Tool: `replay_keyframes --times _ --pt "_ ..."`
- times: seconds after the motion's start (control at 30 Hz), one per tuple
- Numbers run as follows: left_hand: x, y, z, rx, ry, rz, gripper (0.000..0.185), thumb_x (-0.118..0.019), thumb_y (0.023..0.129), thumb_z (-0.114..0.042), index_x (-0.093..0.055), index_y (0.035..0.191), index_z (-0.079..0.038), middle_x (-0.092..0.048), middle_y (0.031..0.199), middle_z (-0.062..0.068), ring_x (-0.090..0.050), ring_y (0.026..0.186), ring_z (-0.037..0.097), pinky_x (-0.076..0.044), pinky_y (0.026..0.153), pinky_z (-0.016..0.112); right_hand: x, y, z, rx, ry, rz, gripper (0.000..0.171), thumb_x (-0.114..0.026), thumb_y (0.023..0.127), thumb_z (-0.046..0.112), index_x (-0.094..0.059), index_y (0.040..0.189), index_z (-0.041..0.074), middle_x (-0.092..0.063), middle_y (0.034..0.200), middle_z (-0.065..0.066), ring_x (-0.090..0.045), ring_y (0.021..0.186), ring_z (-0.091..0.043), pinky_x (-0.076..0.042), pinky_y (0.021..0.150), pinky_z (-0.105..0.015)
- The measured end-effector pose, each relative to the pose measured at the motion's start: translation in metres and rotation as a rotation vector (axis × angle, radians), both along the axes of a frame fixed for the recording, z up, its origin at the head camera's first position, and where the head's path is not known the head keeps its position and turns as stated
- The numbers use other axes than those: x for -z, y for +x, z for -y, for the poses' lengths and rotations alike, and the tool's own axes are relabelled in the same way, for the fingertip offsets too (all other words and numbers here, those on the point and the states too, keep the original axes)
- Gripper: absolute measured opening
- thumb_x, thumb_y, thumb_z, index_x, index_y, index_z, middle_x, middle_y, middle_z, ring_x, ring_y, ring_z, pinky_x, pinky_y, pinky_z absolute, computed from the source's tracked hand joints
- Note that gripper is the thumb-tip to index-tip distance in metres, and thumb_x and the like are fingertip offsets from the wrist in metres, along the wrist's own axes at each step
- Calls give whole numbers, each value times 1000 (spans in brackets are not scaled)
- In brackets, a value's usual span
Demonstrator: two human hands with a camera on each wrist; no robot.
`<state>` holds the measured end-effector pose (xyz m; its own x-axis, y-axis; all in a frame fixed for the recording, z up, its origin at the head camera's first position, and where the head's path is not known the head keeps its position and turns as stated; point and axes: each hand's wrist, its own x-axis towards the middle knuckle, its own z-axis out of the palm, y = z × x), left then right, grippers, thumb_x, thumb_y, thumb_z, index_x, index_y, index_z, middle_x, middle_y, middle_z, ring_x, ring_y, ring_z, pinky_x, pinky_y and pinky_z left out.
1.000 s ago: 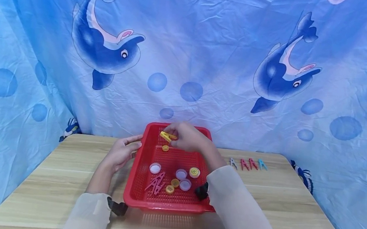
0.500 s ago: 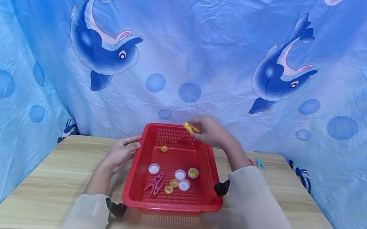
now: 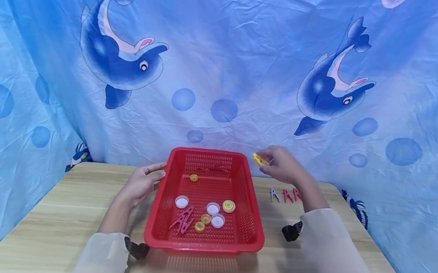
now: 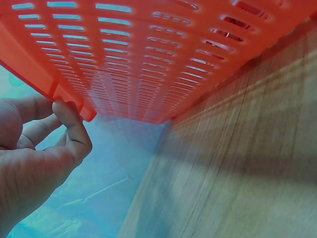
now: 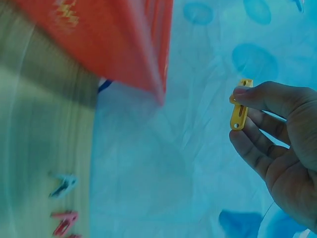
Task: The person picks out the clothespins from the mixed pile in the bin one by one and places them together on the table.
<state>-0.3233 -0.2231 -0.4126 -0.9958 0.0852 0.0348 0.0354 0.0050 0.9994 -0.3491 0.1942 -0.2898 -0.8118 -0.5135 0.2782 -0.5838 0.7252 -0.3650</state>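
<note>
My right hand (image 3: 280, 165) pinches a yellow clothes peg (image 3: 258, 159) in the air, just past the far right corner of the red basket (image 3: 252, 212). The right wrist view shows the yellow peg (image 5: 239, 105) held between thumb and fingers of the right hand (image 5: 277, 144). My left hand (image 3: 142, 182) rests against the basket's left rim, and the left hand's (image 4: 44, 144) fingers curl at the rim edge (image 4: 69, 101). Inside the basket lie pink pegs (image 3: 183, 219), several bottle caps (image 3: 213, 208) and a small yellow cap (image 3: 194, 178).
A row of pegs (image 3: 284, 195), grey and red, lies on the wooden table (image 3: 50, 225) right of the basket; a few of those pegs (image 5: 63, 203) show in the right wrist view. A blue dolphin curtain (image 3: 227, 65) hangs close behind the table.
My right hand has carried the yellow peg from above the basket's far left part to the right, out past its far right corner. The left hand has stayed at the rim.
</note>
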Motion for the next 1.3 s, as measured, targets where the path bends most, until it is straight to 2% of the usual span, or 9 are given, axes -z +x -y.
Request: replay_keyframes --times 0.17,0.4,0.63,0.87,1.03,1.13,1.3 --pt "-1 -1 -1 -6 10 9 51 -58 106 -15 -45 155 -7 -53 150 16 -64 120 24 -58 92 33 15 -2 -26 13 27 6 38 -74 88 4 -70 125 -4 -69 103 -14 -67 94 -30 -59 78 -43" --pt "1 -1 -2 10 21 -16 52 -55 106 -13 -41 155 -3 -49 152 21 -62 123 29 -58 90 31 45 -1 -62 82 81 79 41 -74 90 6 -66 126 -10 -69 101 -14 -67 93 -29 -58 81 -47" --pt "-1 -1 -4 10 23 -8 51 -55 106 -13 -43 155 -5 -51 151 19 -62 123 28 -58 90 31 77 3 -101 160 93 118 39 -74 90 6 -67 124 -11 -66 93 -8 -59 83 -21 -53 72 -40" --pt "0 -3 -2 12 34 -19 51 -54 106 -12 -42 155 -3 -51 150 21 -61 123 29 -58 89 30 104 11 -131 237 100 187 44 -75 89 8 -64 128 -11 -71 102 -13 -63 88 -23 -55 76 -43" --pt "1 -3 -2 15 65 -15 50 -54 106 -9 -42 154 -1 -51 149 22 -64 119 26 -59 88 31 120 16 -152 256 83 230 39 -76 89 6 -67 123 -10 -69 93 -7 -59 79 -20 -53 67 -37" --pt "1 -3 -2 10 73 -8 50 -55 105 -9 -44 153 -2 -52 148 21 -65 116 24 -59 88 31 127 17 -163 262 53 255 36 -76 88 6 -69 119 -10 -69 92 -7 -61 81 -20 -56 71 -39" --pt "2 -3 -1 8 58 -11 49 -54 106 -10 -44 153 -3 -53 148 21 -66 114 21 -59 87 31 136 16 -178 326 43 294 41 -77 88 9 -66 122 -12 -70 101 -16 -65 92 -29 -58 80 -49"
